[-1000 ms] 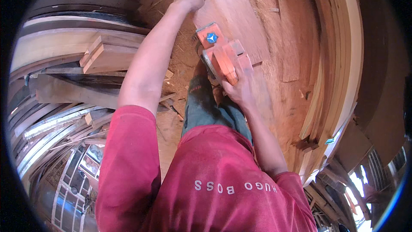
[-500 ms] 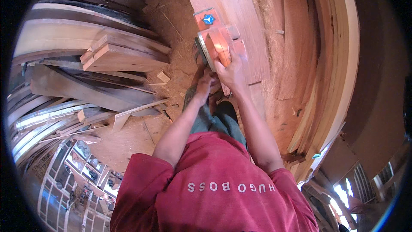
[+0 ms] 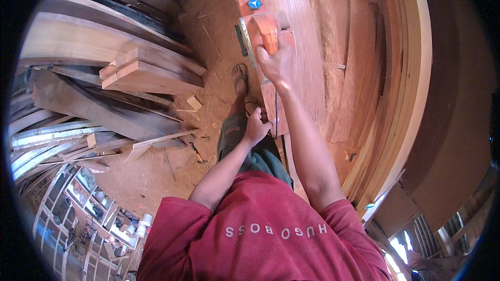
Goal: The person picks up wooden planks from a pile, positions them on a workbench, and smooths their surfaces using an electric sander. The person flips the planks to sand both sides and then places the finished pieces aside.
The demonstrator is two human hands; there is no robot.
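An orange electric hand planer with a blue star-shaped knob rests on a long reddish wooden board. My right hand is wrapped round its handle. A dark power cord hangs down from the planer beside my right forearm. My left hand is closed beside the board's near end, below the planer, with the cord bending in at its fingers. The planer's underside and the inside of my left fist are hidden.
Stacked planks and offcuts lie on the left. Long curved boards line the right side. Wood shavings cover the floor, where my sandalled foot stands left of the board. A shelf with small items is at lower left.
The planer has moved forward along the board with my right hand on it. My left hand has come back from beside the planer towards my body, and the cord now shows.
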